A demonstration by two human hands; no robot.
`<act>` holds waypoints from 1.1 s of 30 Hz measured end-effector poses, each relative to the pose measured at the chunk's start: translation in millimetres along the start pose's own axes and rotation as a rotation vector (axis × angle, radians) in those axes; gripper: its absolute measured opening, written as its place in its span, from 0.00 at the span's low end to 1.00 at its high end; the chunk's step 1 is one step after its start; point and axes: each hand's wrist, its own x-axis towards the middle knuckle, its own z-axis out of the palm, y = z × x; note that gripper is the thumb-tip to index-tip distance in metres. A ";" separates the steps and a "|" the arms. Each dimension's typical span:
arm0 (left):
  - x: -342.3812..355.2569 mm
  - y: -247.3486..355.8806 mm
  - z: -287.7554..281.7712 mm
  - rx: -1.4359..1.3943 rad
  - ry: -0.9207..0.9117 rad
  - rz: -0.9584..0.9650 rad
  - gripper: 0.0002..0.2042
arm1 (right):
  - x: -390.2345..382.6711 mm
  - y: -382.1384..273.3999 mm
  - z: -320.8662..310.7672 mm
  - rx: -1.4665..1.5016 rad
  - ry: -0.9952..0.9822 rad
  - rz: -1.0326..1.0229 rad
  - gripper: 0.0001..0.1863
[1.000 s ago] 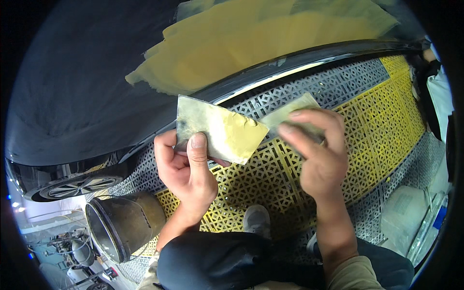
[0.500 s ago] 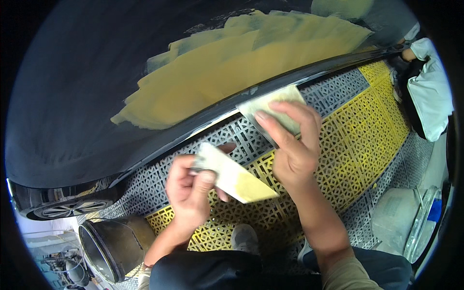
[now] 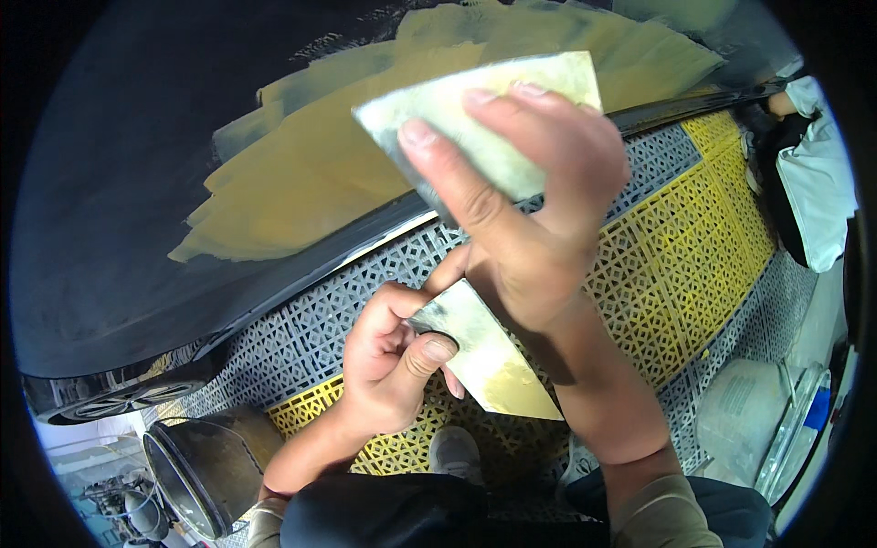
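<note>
My left hand (image 3: pixel 384 365) grips a putty spreader (image 3: pixel 498 356), thumb on top, with yellowish putty smeared toward its lower end. Above it, my right hand (image 3: pixel 539 228) holds a wider, pale putty spreader (image 3: pixel 443 102), its fingers spread over the face. This wider blade is raised in front of the dark car panel (image 3: pixel 128 201); whether it touches the panel I cannot tell. A large patch of tan-yellow putty (image 3: pixel 301 192) lies on the panel in overlapping strokes, partly hidden behind the right-hand spreader.
Grey and yellow floor grating (image 3: pixel 676 256) runs below the panel's lower edge. A dark bucket (image 3: pixel 228 457) stands at lower left near a car wheel (image 3: pixel 128 397). At lower right is a translucent tub (image 3: pixel 744 420). Another person (image 3: pixel 818 173) is at the far right.
My right hand has lifted its spreader up and left, its face turned more to view. The left hand has shifted slightly right and down with its spreader.
</note>
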 end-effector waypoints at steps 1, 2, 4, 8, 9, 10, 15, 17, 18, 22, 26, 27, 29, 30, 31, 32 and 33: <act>0.0 -2.9 -2.2 0.001 0.002 -0.001 0.09 | -9.3 -2.3 1.8 -0.010 -0.036 0.013 0.23; 0.0 -7.0 -4.0 -0.001 0.012 -0.015 0.09 | -16.1 -3.5 2.8 -0.008 -0.067 0.026 0.22; -1.5 -17.1 -7.6 -0.010 0.044 -0.059 0.09 | -30.6 -5.7 5.2 -0.005 -0.132 0.056 0.20; -5.6 -29.4 -6.4 -0.013 0.118 -0.132 0.08 | -53.2 -3.4 16.4 -0.002 -0.154 0.070 0.20; -5.7 -36.0 -8.6 -0.033 0.117 -0.158 0.07 | -57.9 -3.3 15.8 -0.002 -0.172 0.098 0.20; -5.1 -42.7 -10.9 -0.039 0.104 -0.185 0.07 | -62.7 -2.5 15.7 -0.003 -0.191 0.127 0.20; -5.7 -62.4 -14.6 -0.056 0.064 -0.277 0.07 | -76.1 4.5 5.6 -0.016 -0.338 0.180 0.20; -5.9 -58.0 -10.2 -0.057 0.012 -0.246 0.07 | -70.9 3.9 -4.1 -0.057 -0.212 0.140 0.18; -6.3 -52.9 -5.9 -0.056 -0.031 -0.214 0.08 | -64.2 0.6 -13.9 -0.062 -0.137 0.104 0.18; 3.8 -20.1 0.9 -0.035 -0.206 -0.063 0.08 | -22.8 1.5 -31.5 0.003 -0.012 0.064 0.18; 26.4 4.7 8.1 -0.023 -0.225 0.003 0.08 | 10.1 18.1 -24.8 0.011 0.050 -0.023 0.29; 29.8 5.0 7.9 0.007 -0.160 -0.001 0.14 | 12.5 19.7 -21.9 0.010 0.043 -0.030 0.32; 32.3 5.5 6.0 0.017 -0.142 0.012 0.14 | 14.5 19.1 -18.1 0.004 0.023 -0.024 0.30; 32.1 4.8 3.4 0.024 -0.138 0.007 0.14 | 12.1 16.7 -12.6 -0.003 0.027 -0.003 0.28; 32.3 4.1 1.2 0.030 -0.135 0.002 0.14 | 8.1 16.5 -9.1 -0.012 0.023 0.004 0.27; 31.2 2.6 -1.7 0.043 -0.138 -0.009 0.14 | 3.7 15.9 -5.8 -0.020 0.018 0.011 0.25; 29.6 -0.1 -3.0 0.040 -0.131 -0.020 0.13 | -2.3 16.3 -3.4 -0.030 0.005 0.003 0.23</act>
